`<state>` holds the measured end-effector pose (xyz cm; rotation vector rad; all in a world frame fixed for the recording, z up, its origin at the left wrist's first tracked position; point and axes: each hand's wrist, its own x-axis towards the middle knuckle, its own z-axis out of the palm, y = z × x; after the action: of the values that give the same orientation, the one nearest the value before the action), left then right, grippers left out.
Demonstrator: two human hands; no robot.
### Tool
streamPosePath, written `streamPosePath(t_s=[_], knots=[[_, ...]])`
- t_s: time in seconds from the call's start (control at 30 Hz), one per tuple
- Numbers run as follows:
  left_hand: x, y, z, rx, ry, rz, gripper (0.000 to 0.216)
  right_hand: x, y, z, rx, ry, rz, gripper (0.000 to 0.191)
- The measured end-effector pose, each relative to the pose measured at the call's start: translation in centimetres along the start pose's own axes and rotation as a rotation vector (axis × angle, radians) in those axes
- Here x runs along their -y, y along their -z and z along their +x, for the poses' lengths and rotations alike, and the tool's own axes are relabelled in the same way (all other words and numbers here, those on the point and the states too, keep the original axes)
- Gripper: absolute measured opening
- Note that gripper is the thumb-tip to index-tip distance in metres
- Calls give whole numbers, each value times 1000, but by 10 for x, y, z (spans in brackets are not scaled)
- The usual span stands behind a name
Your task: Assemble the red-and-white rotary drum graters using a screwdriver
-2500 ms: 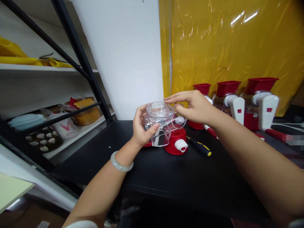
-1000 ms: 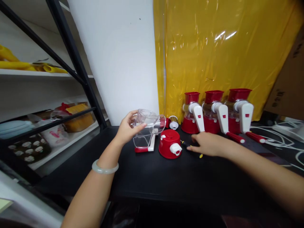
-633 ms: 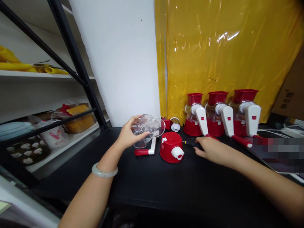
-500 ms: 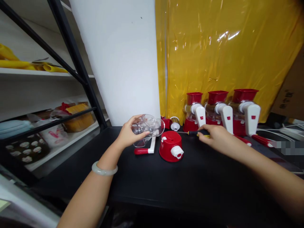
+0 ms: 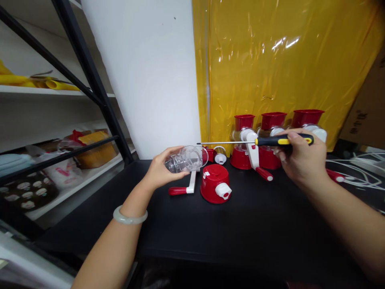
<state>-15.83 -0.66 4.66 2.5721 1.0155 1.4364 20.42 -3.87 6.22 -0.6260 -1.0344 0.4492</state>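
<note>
My left hand (image 5: 165, 166) is wrapped round a clear plastic grater housing (image 5: 192, 157), tilted on its side above the table. In my right hand (image 5: 303, 160) is a screwdriver (image 5: 270, 140) with a black and yellow handle, its long shaft level and its tip pointing left toward the clear housing, apart from it. A red grater base (image 5: 215, 182) with a white knob stands on the table between my hands. Left of it lies a white crank (image 5: 191, 188) with a red handle. Behind the base rests a metal grating drum (image 5: 220, 155) beside a red part.
Several assembled red and white rotary graters (image 5: 244, 138) stand at the back right before a yellow plastic curtain (image 5: 264, 60). White cables (image 5: 357, 168) lie at the far right of the black table (image 5: 210, 233). A black-framed shelf (image 5: 90, 72) holds bags on the left.
My right hand has lifted the screwdriver from low behind the red base, up and to the right. The clear housing has turned slightly in my left hand.
</note>
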Motion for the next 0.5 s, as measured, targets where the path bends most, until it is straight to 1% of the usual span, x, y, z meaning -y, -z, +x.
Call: streamPosePath(t_s=[0.2,0.5], knots=[[-5,0,1,30,-71,-5,73,-6,10,-10,-16,-29,-30,11],[-9,-1,1,24,-80,35,72,-5,8,-15,47,-2,11,10]])
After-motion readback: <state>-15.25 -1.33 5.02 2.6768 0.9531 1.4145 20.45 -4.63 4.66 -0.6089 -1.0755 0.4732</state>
